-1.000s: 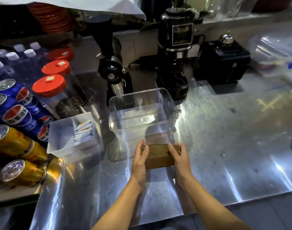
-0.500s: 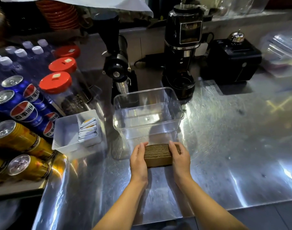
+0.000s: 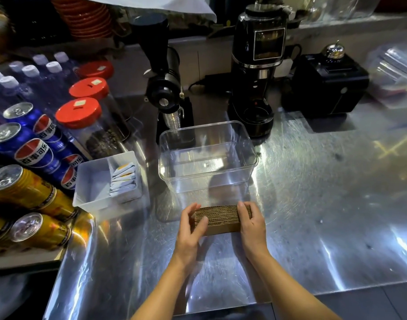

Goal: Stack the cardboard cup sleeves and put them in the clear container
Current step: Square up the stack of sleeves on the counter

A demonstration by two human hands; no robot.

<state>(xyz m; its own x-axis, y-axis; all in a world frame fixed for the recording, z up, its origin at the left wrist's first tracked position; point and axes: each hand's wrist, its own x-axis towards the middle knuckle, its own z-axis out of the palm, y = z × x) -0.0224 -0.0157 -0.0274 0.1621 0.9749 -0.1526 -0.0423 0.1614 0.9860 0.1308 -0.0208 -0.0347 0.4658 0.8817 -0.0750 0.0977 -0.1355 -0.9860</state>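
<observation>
The stack of cardboard cup sleeves (image 3: 217, 220) stands on edge on the steel counter (image 3: 325, 204), pressed between the person's two palms. The left hand (image 3: 190, 229) cups the left end, fingers curled over the top and thumb laid across the near face; the right hand (image 3: 250, 224) clamps the right end, fingers hooked over the far top corner. Both hands are closed on the stack — neither is free. The ribbed top edges look fairly level, though the left end sits in shadow under the fingers and I can't say whether every sleeve there is flush.

Just beyond the stack, on the far side, stands the clear container (image 3: 208, 158), open-topped and with nothing in it that I can see. To its left sits a small white tray (image 3: 91, 181) holding paper sachets (image 3: 123, 179), and behind it are two black grinders (image 3: 255, 72) — all clear of the path, as I judge it.

The stacking seems done, or nearly; this reads as the squaring-up squeeze before the lift. The next move calls for steady inward pressure from both sides so the middle sleeves don't sag or slip out, a lift high enough to clear the near rim, and a lowering with the stack's long side along the container's long side. The hands would then need room to slide out beside the walls.
</observation>
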